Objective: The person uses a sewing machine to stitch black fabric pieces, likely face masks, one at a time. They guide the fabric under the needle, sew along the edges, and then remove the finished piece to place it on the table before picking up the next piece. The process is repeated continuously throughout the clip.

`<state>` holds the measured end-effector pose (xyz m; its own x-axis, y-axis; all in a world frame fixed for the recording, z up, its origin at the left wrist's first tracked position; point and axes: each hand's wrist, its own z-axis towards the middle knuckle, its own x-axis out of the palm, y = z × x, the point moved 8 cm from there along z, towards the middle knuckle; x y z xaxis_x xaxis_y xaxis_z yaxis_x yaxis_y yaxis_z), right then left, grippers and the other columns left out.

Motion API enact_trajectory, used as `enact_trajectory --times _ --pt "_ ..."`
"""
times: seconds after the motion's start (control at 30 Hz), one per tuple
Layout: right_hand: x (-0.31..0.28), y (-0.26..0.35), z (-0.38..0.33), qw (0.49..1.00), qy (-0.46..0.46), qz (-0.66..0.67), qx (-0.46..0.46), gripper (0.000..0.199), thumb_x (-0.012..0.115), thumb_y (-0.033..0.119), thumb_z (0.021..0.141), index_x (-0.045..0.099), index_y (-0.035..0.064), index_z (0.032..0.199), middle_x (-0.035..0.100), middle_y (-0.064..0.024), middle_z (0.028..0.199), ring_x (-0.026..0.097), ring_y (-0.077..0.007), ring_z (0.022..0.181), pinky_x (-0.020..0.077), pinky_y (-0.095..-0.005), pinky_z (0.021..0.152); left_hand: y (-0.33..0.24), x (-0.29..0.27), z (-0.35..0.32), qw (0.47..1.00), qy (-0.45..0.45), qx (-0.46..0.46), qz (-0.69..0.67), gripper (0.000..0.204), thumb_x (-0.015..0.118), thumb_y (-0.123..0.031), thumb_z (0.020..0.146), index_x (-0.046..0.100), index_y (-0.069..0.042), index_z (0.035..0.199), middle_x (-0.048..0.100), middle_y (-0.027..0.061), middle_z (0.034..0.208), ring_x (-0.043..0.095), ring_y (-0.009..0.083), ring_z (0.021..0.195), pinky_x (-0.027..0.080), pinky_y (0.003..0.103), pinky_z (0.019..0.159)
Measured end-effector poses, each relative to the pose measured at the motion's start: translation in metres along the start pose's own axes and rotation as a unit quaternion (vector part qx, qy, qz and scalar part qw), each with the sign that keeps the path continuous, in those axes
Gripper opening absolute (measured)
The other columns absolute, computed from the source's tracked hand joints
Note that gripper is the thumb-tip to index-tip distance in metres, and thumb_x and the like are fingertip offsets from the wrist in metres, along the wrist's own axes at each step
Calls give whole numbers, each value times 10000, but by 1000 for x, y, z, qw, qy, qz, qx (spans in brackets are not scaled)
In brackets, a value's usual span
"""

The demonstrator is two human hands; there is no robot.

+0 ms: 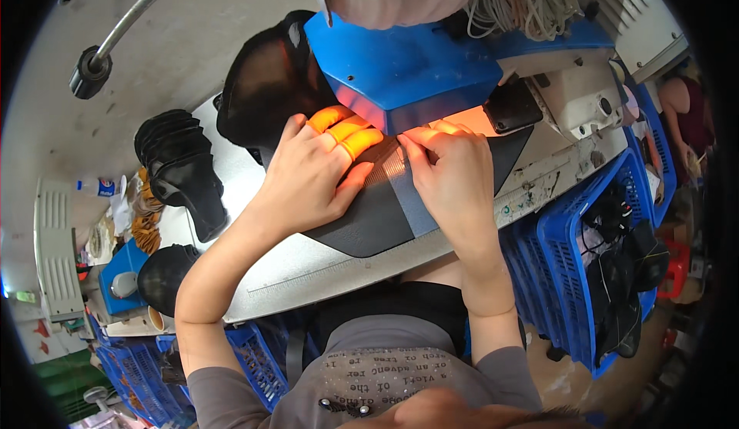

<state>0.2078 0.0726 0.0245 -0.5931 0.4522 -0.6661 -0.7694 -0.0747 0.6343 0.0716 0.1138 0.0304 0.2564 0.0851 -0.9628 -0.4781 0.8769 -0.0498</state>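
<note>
My left hand (319,171) lies at the front of a blue sewing machine head (400,67), with yellow finger covers on several fingers. Its fingers are stretched out and bent at the tips, with the thumb apart, over a dark mat (358,225). Beside them, a black shoe upper (269,82) reaches toward the machine. My right hand (454,171) is under the machine head's right side, thumb and forefinger pinched together. Whatever sits in that pinch is too small to make out. Orange light falls on the fingertips, and the machine head hides the stitching spot.
Stacked black shoe parts (181,163) lie left on the pale table (285,271). A phone (513,108) rests right of the machine head. Blue crates (546,244) stand at the right, one with black shoes. A bent metal lamp arm (142,9) hangs upper left. Another person (685,117) sits far right.
</note>
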Motion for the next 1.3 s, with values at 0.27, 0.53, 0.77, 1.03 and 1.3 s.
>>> enact_trajectory --times 0.27,0.53,0.77,1.03,1.3 --pt "-6 -6 -8 999 -33 38 3 89 696 105 821 733 36 862 651 -91 729 605 -275 713 444 -386 719 9 -6 11 996 -11 60 -64 258 655 -180 846 711 -107 1087 668 76 1081 584 265 1028 366 443 905" --pt "-30 -5 -34 992 -94 50 -70 134 759 -17 728 736 26 853 634 -61 728 582 -218 690 443 -321 675 17 -6 13 997 4 83 -9 277 688 -196 853 727 -169 1127 654 116 1018 591 309 981 259 548 1158" --pt "-30 -12 -41 987 -104 89 -81 133 765 19 726 738 70 846 610 -19 761 562 -211 725 424 -340 705 14 -10 14 997 13 80 14 253 721 -212 834 739 -144 1076 653 121 1007 600 306 944 331 519 1129" --pt "-30 -14 -42 985 -109 96 -88 130 761 17 722 738 72 837 611 -14 759 560 -207 721 424 -332 696 7 -12 14 999 31 16 10 272 744 -138 808 748 -69 1071 649 137 1002 580 355 980 474 415 896" --pt "-29 -14 -41 985 -110 103 -89 128 759 8 718 735 62 832 616 -23 755 563 -213 713 431 -330 684 -14 -10 10 997 -4 -80 -2 283 712 -122 821 709 -46 1093 616 172 1069 606 350 905 516 419 835"
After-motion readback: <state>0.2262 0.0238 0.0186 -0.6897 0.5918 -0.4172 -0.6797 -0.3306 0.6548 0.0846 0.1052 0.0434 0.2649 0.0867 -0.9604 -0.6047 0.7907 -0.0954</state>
